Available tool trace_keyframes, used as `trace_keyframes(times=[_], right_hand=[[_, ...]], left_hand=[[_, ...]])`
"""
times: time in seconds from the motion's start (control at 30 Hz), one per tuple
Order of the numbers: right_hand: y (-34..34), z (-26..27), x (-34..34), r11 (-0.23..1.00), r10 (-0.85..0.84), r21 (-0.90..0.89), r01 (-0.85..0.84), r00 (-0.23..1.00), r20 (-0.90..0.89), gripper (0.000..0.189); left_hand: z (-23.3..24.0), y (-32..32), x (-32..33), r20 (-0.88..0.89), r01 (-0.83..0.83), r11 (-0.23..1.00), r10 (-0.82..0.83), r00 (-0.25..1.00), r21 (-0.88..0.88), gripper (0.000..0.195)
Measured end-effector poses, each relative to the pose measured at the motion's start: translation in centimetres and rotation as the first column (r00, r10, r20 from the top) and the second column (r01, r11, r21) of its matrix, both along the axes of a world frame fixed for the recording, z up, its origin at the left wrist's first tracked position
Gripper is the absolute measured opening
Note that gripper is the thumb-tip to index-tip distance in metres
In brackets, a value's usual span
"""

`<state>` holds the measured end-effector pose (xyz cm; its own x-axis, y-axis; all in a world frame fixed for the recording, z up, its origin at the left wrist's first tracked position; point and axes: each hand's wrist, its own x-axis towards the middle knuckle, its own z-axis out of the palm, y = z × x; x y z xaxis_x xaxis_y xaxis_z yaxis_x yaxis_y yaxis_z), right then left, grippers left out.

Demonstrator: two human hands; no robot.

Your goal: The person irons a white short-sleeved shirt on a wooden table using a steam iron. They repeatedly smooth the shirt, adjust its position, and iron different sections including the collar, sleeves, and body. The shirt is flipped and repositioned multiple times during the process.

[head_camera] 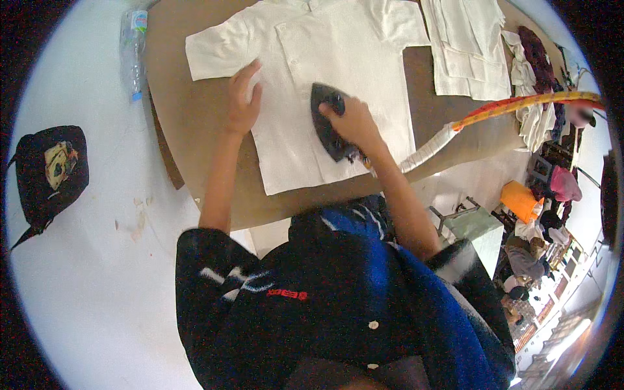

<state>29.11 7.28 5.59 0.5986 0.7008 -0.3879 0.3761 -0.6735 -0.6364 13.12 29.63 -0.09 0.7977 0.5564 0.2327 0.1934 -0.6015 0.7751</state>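
Note:
A white short-sleeved button-up shirt (351, 58) lies spread flat on a brown-covered ironing table (219, 185). My right hand (353, 124) grips the handle of a dark clothes iron (324, 129), which is on the shirt front, right of the button placket. A wrapped cord with orange and red covering (507, 105) runs from near the iron's rear to the right. My left hand (245, 100) rests with fingers spread at the shirt's left side, just below the sleeve, holding nothing.
White folded garments (470, 53) lie at the table's right, beside crumpled white and maroon cloth (535, 53). A clear plastic bottle (138, 58) is beyond the left edge, near a black bag (53, 180) on the white surface. A stool (470, 226), an orange bag (521, 201) and other people (524, 263) are lower right.

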Motion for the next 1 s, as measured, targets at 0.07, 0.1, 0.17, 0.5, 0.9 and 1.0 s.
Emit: trace_keyframes(times=[0.07, 0.1, 0.17, 0.5, 0.9, 1.0], right_hand=[[0.0, -1.4, 2.6, 0.996, 0.007, -0.085, -0.009, 1.000, -0.022, 0.059], [-0.1, -1.7, 3.2, 0.996, 0.017, -0.087, -0.014, 0.999, 0.043, 0.060], [-1.0, -2.3, 3.1, 0.994, 0.040, -0.110, -0.024, 0.988, 0.151, 0.062], [-17.3, -3.1, 11.6, 0.924, -0.357, -0.105, 0.368, 0.927, 0.114, 0.057], [-22.5, 1.3, 16.0, 0.991, -0.086, -0.096, 0.089, 0.995, 0.041, 0.063], [-19.4, 0.8, 11.4, 0.990, 0.138, -0.013, -0.139, 0.964, 0.227, 0.058]], left_hand=[[0.3, -3.1, -4.4, -0.049, -0.087, 0.996, 0.087, 0.995, 0.008, 0.046], [-0.2, -4.5, -6.0, -0.040, -0.126, 0.992, 0.126, 0.991, 0.015, 0.047], [-0.6, -8.5, -8.9, -0.115, -0.238, 0.970, 0.241, 0.964, 0.042, 0.049], [-6.2, -13.4, -11.0, -0.515, -0.668, 0.677, 0.472, 0.716, -0.309, 0.043], [-5.3, -13.4, -11.6, -0.445, -0.804, 0.594, 0.730, 0.519, 0.037, 0.040], [-4.8, -14.2, -12.0, -0.401, -0.814, 0.580, 0.754, 0.520, 0.037, 0.040]])
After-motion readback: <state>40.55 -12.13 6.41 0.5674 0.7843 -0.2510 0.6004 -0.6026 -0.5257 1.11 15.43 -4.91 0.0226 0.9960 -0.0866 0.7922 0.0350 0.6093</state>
